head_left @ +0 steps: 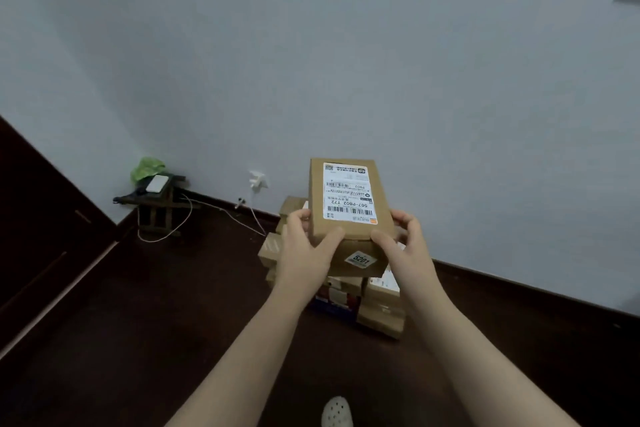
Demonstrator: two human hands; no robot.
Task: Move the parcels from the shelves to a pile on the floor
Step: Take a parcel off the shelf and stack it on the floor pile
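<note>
**Both hands on the parcel, right over the pile**

Far left, a dark stool [157,208] stood in the corner, a green bag [147,168] on top and a white cable [173,234] trailing below. Next, the left hand [304,253], fingers curled round one side of the labelled brown parcel [346,198]. It was held above the pile of boxes [379,308] on the floor against the wall; touching or not, hard to call. The right hand [405,246] gripped the other side.
</note>
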